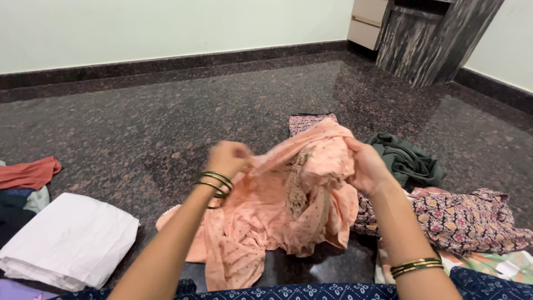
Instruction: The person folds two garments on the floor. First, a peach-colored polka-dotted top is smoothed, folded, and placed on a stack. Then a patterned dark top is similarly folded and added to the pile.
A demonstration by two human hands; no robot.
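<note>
Two hands engaged | left hand (226,157) and right hand (366,165) fingers pinching the peach dotted cotton garment (277,216) | I judge risk: trailing hem drags the polished granite floor (166,122), snagging the heaped maroon floral cloth (466,219).

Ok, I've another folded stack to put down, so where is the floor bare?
Widest free patch: granite floor beyond the hands, up to the wall. A narrower strip lies between the folded white cloth and the peach garment. The right is crowded: green garment, maroon printed cloth.
</note>
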